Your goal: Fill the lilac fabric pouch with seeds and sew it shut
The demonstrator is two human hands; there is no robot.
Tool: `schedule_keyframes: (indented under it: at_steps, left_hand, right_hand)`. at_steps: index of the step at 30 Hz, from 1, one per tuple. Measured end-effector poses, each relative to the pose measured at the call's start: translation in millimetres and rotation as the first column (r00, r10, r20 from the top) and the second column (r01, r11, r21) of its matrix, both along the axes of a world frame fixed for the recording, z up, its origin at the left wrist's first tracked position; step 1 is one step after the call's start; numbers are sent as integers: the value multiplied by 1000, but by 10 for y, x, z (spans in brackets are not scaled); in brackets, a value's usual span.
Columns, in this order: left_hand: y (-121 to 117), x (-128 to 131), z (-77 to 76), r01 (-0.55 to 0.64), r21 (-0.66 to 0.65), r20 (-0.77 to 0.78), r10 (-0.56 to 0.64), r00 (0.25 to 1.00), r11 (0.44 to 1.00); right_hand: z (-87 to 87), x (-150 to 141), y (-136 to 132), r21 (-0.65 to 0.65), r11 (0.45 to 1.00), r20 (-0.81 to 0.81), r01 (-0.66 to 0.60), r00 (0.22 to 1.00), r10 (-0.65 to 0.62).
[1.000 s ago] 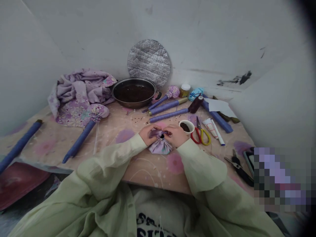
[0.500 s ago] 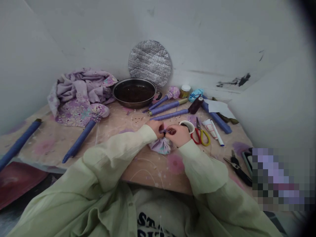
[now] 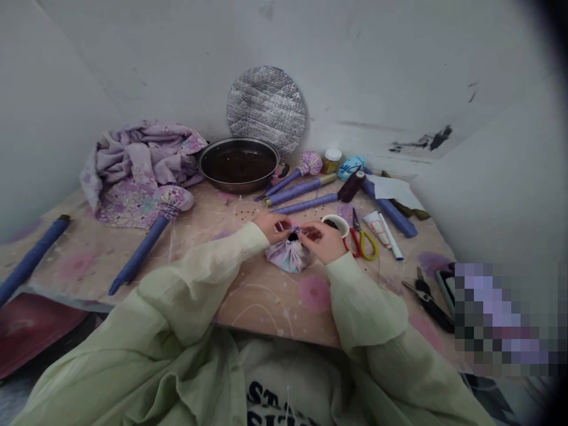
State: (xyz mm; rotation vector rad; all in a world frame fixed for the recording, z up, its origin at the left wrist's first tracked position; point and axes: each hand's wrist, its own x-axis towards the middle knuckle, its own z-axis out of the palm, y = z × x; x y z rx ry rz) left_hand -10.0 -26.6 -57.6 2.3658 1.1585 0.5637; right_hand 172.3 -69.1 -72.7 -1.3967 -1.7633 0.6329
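Dark navy capitals are printed on the white cloth (image 3: 288, 373) in the person's lap, below the right hand (image 3: 323, 242). The top line reads "ST", and the line beneath seems to start "SI", but folds and the frame edge cut both off. The label on the small jar (image 3: 332, 161) and the red-marked paper packet (image 3: 377, 228) are too small to read.

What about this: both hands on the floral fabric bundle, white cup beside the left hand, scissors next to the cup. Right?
Not quite. The head view shows the white cup beside the right hand, not the left hand. The rest stands: both hands are on the floral fabric bundle, and the red-and-yellow scissors lie next to the cup.
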Motion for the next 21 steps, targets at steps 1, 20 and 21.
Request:
schedule_keyframes:
  at_steps: [1, 20, 21]
  left_hand:
    - [8, -18, -8, -1, 11, 3, 0, 1000, 1000]
    - [89, 114, 53, -32, -19, -142, 29, 989, 999]
    - [81, 103, 47, -36, -23, -120, 33, 992, 999]
  right_hand:
    - [-25, 18, -5, 8, 1000, -11, -8, 1000, 8]
    - [79, -133, 92, -20, 1000, 262, 12, 965, -6]
    - [95, -137, 91, -2, 1000, 269, -14, 963, 14]
